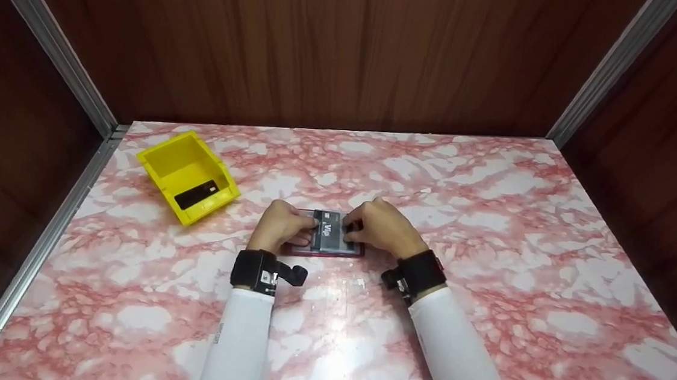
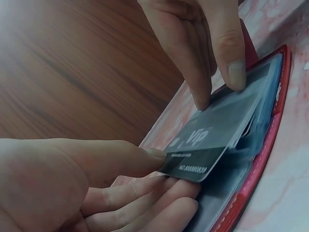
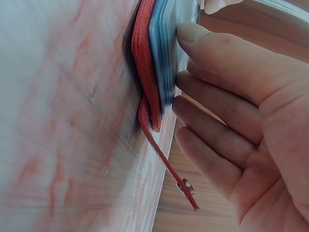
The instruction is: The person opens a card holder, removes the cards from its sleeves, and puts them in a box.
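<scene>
A red card holder (image 2: 277,92) with clear plastic sleeves (image 3: 166,53) lies opened out on the table between both hands. My left hand (image 1: 281,225) pinches the end of a grey and black "Vip" card (image 2: 195,137) between thumb and fingers. Much of that card sits under a clear sleeve, its black end sticking out over the holder. From the other side, the thumb and index fingertips of my right hand (image 1: 385,227) touch the sleeve, set apart from each other. A red strap with a metal snap (image 3: 186,187) juts from the holder beneath the right fingers.
A yellow bin (image 1: 186,172) stands at the left back of the table, with a black card (image 1: 196,194) inside. The pink and white marbled table (image 1: 489,274) is bounded by brown wood-grain panels (image 1: 337,51) with metal corner posts.
</scene>
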### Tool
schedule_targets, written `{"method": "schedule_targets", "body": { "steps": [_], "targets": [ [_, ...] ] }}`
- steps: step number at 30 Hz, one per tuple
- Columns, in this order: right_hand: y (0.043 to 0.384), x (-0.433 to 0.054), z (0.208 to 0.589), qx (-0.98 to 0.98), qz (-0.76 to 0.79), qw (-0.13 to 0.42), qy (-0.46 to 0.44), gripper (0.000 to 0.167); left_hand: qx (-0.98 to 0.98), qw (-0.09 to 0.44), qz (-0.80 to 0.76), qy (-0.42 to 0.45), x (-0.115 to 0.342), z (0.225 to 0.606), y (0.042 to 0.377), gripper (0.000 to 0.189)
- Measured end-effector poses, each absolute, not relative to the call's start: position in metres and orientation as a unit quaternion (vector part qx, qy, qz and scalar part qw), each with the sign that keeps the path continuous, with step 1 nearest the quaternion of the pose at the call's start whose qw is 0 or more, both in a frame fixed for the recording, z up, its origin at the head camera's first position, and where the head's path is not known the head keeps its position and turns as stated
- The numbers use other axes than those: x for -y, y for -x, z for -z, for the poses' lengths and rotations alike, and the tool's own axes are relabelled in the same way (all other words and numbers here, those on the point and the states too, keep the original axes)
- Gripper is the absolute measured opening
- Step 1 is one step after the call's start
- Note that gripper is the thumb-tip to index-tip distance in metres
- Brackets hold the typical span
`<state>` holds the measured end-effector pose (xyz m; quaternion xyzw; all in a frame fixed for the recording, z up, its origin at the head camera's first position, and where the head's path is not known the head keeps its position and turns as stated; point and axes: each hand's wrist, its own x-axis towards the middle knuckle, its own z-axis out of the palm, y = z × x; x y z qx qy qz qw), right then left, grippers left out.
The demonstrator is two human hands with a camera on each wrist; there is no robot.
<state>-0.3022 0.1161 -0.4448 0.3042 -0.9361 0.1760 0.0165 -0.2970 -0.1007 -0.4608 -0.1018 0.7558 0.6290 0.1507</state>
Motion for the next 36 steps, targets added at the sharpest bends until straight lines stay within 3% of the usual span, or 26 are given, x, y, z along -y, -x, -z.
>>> {"method": "schedule_targets", "body": {
  "steps": [23,36],
  "targets": [
    [0.3009,-0.1153,0.4435,0.943,-0.146,0.021,-0.298,0.021,-0.754,0.153,-0.631,0.099,0.0993,0.4629,0.2949,0.016],
    [0.3003,-0.1165,0.4435,0.943,-0.139,0.034,-0.301,0.016,-0.75,0.156,-0.635,0.098,0.099,0.4608,0.2948,0.022]
  ]
}}
